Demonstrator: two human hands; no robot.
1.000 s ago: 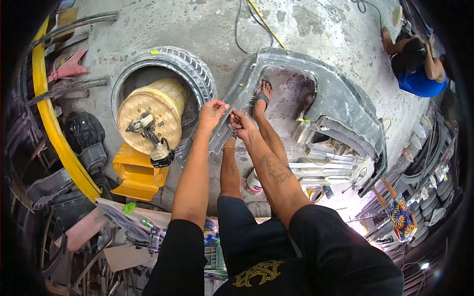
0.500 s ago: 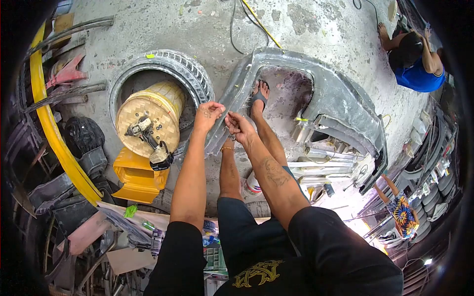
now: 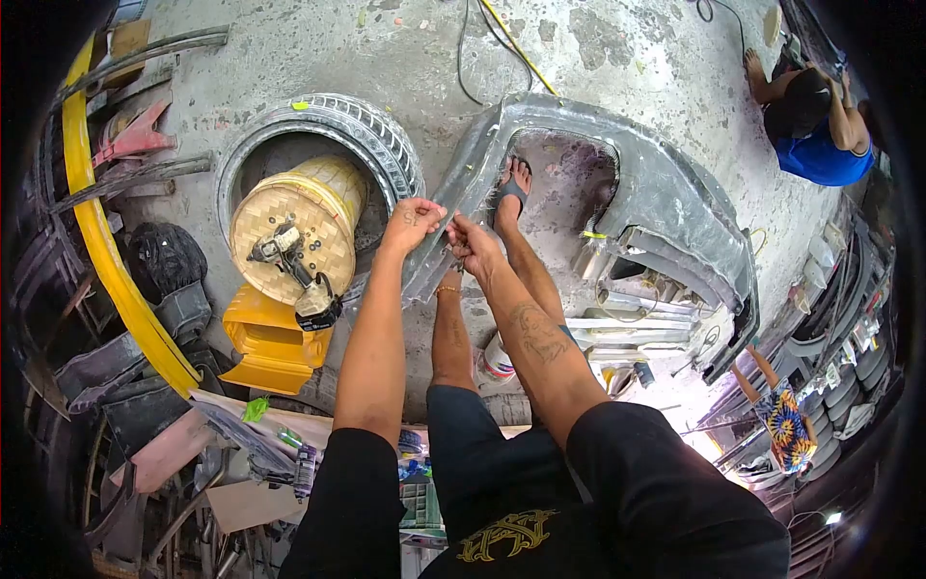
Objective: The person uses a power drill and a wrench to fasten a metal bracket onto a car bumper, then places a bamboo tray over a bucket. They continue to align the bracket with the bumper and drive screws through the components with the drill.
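Observation:
My left hand (image 3: 415, 224) is closed in a pinch over the left edge of a scuffed grey moulded car body panel (image 3: 666, 159). Close beside it, my right hand (image 3: 475, 247) also has its fingers drawn together. The two sets of fingertips nearly meet above the panel's narrow left arm. What the fingers pinch is too small to make out. The panel arches around my sandalled foot on the concrete floor.
To the left, a tyre (image 3: 391, 145) surrounds a yellow bucket topped by a woven tray (image 3: 280, 207), which carries a cordless power tool (image 3: 289, 256). A yellow plastic container (image 3: 275, 338) lies below. A person in blue (image 3: 825, 154) sits at upper right; cables cross the floor.
The view has shifted slightly, so the scene sits a little further right. Both hands keep nearly the same pinched pose over the panel.

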